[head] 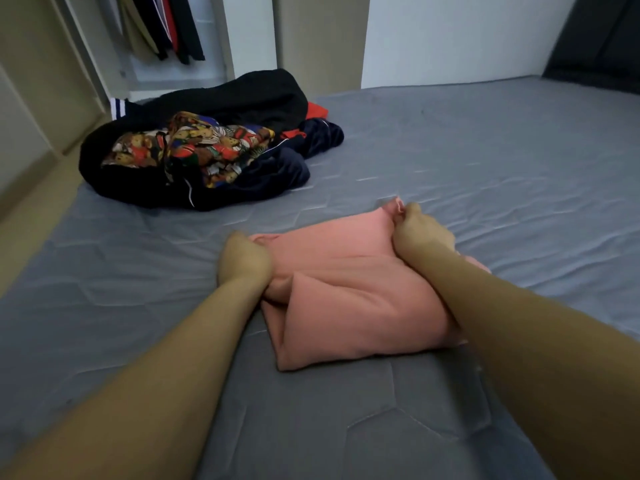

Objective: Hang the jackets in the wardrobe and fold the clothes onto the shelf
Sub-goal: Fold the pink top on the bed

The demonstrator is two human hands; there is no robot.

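While you lean over the grey mattress (485, 161), the open wardrobe (166, 64) stands at the far left, with dark garments (173, 26) hanging inside it, one edged in red and white. Just in front of it, on the mattress's far left corner, lies a heap of clothes (207, 150) — a black jacket (249, 95) spread underneath and behind, a teddy-bear print piece (201, 147) crumpled on top, a navy garment (287, 168) with thin white piping to its right, and a scrap of red cloth (317, 110) poking out behind that.

Nearer to you, well apart from the heap, a pink garment (346, 296) rests partly folded on the mattress, bunched into a thick, rough rectangle. Your left hand (244, 259) is at its left edge with the fingers curled under and into the cloth, gripping it; the knuckles face you, so the fingertips themselves are hidden. Your right hand (420, 230) is at the far right corner of the same garment, closed around a gathered fold of pink fabric that sticks up just beyond the fingers. Both forearms run bare from the bottom corners of the view — the right one lies across the garment's right side and hides its edge there.
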